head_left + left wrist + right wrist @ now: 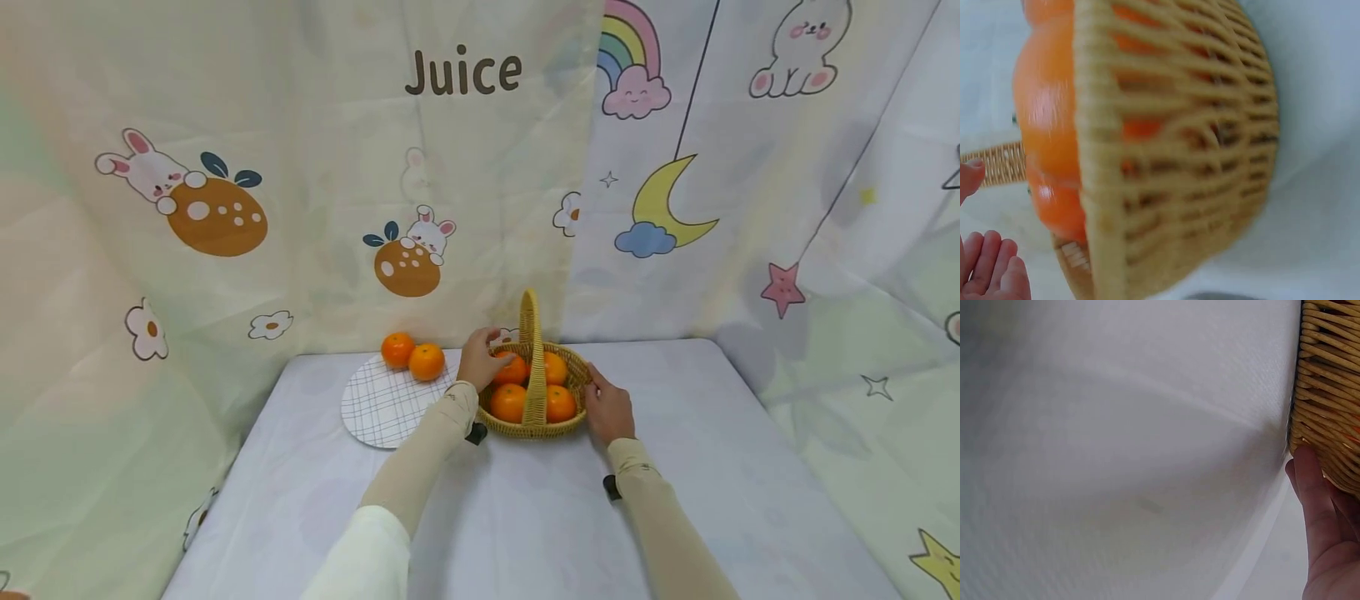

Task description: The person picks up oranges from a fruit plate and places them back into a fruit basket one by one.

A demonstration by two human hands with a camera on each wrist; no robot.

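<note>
A yellow wicker basket [564, 428] with a tall arched handle [530, 333] stands near the back of the table, holding several oranges [508, 403]. Over its left rim is my left hand [478, 360], thumb and fingers spread beside the back-left orange [513, 369]. In the left wrist view its relaxed fingers [988, 265] hold nothing and lie apart from the woven wall. My right hand [609, 408] is at the basket's right side. The right wrist view shows its nearly straight fingers [1313, 487] touching the wicker wall [1329, 394]; its thumb is hidden there.
Left of the basket lies a round white mat [378, 408] with a blue grid. Two more oranges [427, 362] sit at its back edge. A printed curtain [480, 167] hangs behind the white-covered table [517, 517].
</note>
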